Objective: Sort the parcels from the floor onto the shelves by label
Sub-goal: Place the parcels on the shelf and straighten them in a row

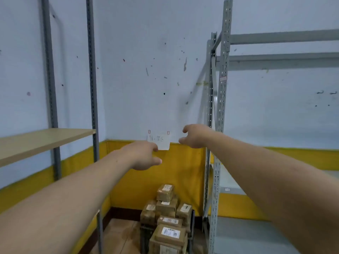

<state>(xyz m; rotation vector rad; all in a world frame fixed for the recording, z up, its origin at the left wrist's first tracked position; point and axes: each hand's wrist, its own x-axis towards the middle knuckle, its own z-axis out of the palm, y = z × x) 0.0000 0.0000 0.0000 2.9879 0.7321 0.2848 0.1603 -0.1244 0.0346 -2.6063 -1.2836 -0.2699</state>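
Several brown cardboard parcels (167,217) with white labels are piled in the floor corner, some stacked in a dark crate. Both my arms reach forward above them. My left hand (145,155) is held out with its fingers loosely curled and holds nothing. My right hand (194,136) is a little higher, fingers curled apart like a claw, also holding nothing. Between the hands, a white paper note (160,142) with handwriting is taped to the wall.
A shelf unit with a pale wooden board (42,142) stands at the left on grey posts. A grey metal rack (219,114) with a grey lower shelf (247,233) stands at the right. The wall has a yellow lower band.
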